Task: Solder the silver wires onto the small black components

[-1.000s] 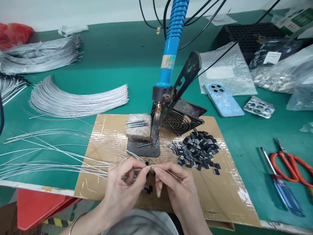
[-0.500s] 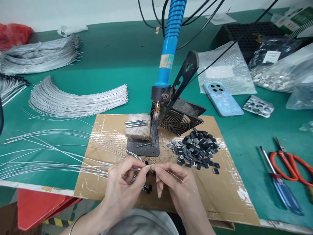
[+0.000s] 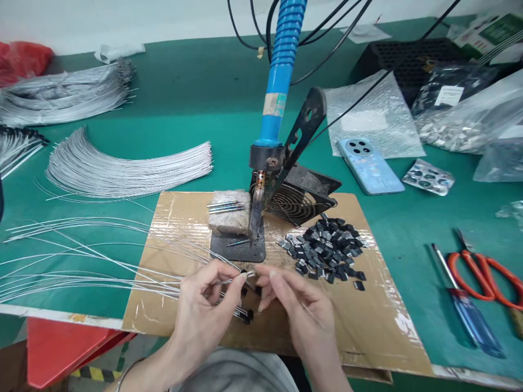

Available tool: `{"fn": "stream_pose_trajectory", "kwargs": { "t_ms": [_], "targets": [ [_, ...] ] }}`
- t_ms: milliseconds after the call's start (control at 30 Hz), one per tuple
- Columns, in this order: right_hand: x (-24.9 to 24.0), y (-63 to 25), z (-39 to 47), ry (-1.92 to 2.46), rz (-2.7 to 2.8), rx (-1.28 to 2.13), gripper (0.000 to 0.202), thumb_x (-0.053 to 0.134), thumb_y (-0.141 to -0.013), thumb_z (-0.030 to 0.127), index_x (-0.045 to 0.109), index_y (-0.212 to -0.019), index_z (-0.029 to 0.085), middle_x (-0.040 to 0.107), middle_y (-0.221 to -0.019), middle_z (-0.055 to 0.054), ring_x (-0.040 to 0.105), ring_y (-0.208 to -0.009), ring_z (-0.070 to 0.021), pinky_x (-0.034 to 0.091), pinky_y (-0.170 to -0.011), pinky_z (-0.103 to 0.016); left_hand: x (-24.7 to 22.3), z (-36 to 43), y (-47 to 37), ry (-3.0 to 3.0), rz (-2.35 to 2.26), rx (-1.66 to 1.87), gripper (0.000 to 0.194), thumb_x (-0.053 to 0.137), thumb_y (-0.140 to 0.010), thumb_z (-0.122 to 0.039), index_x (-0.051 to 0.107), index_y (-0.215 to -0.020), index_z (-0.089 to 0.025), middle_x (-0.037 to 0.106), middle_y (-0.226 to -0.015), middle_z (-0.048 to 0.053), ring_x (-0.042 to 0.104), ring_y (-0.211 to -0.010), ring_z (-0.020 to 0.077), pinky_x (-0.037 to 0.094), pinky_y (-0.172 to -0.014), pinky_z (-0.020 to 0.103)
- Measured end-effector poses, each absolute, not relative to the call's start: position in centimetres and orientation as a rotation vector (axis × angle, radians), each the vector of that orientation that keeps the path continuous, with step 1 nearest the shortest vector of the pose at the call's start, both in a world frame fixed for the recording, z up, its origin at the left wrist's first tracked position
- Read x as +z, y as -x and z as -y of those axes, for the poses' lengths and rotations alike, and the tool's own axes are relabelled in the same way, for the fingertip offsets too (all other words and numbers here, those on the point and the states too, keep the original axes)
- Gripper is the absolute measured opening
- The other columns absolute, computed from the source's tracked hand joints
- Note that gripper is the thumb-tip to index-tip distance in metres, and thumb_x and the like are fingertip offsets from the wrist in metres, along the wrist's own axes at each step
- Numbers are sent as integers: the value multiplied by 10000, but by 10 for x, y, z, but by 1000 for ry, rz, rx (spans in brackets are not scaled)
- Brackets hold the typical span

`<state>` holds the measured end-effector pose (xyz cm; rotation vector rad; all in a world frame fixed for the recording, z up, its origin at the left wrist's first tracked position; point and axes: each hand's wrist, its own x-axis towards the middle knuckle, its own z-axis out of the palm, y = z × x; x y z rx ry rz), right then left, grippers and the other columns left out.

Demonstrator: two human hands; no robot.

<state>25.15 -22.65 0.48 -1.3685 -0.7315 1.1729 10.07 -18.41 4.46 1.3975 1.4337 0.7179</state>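
Note:
My left hand [image 3: 208,299] pinches a thin white cable [image 3: 250,274] between thumb and forefinger, its silvery end sticking out past the fingertips. To its right, my right hand [image 3: 300,305] is closed with thumb against forefinger on a fine silvery wire [image 3: 314,317] that runs back across the palm. A small gap parts the fingertips of the two hands. Beneath and left of my left hand, loose white cables [image 3: 159,286] fan out to the left. Several of them carry small black connectors [image 3: 245,314] at their ends, partly covered by my left hand.
A soldering iron stand [image 3: 257,218] with a blue tube [image 3: 278,81] rises ahead, beside a small fan [image 3: 292,201]. Black connector pieces [image 3: 330,242] are heaped on the cardboard [image 3: 368,326]. Scissors [image 3: 482,275], a screwdriver [image 3: 469,316] and a phone [image 3: 370,166] lie right; cable bundles [image 3: 131,169] lie left.
My right hand has drawn a little to the right, away from my left fingertips, so the cable end now shows between them. My left hand keeps its pinch.

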Motion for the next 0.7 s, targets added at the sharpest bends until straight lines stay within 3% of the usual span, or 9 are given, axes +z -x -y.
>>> {"fn": "stream_pose_trajectory", "kwargs": {
  "t_ms": [67, 133, 233, 333, 533, 700],
  "targets": [
    [8, -269, 218, 1600, 997, 825, 221, 698, -955, 391, 822, -1029, 223, 761, -906, -54, 650, -631, -155, 558, -588, -296, 46, 182, -100, -1362, -1423, 712, 217, 648, -878, -320, 695, -749, -153, 608, -641, 12, 445, -549, 109, 338, -501, 220],
    [8, -287, 207, 1790, 1368, 408, 243, 625, -997, 355, 797, -1057, 195, 727, -842, -54, 619, -662, -181, 539, -649, -339, 47, 181, -99, -1335, -1414, 704, 191, 662, -865, -319, 727, -800, -152, 657, -674, 30, 515, -583, 123, 383, -523, 215],
    [1, -308, 191, 1844, 1676, 255, 196, 622, -979, 290, 774, -1042, 183, 710, -837, -68, 620, -828, -253, 520, -769, -396, 49, 180, -98, -1326, -1407, 720, 168, 679, -848, -303, 759, -834, -156, 705, -708, 47, 567, -614, 132, 424, -543, 209],
    [-4, -316, 182, 1857, 1796, 221, 132, 625, -964, 243, 742, -964, 183, 683, -830, -63, 607, -870, -267, 499, -749, -387, 51, 179, -97, -1351, -1404, 738, 154, 685, -842, -284, 763, -800, -159, 704, -687, 40, 544, -573, 118, 411, -512, 200],
    [-4, -309, 190, 1858, 1680, 179, 145, 667, -933, 278, 677, -819, 189, 632, -749, -32, 588, -757, -223, 493, -705, -364, 57, 178, -97, -1369, -1398, 793, 96, 730, -817, -229, 763, -751, -168, 691, -642, 18, 491, -503, 99, 376, -442, 191],
    [9, -300, 209, 1841, 1226, 552, 174, 675, -941, 382, 693, -886, 218, 652, -746, -5, 597, -609, -147, 511, -593, -289, 53, 178, -96, -1394, -1395, 810, 105, 738, -820, -230, 769, -738, -171, 690, -628, 11, 484, -482, 94, 373, -427, 193]
  ]
}}
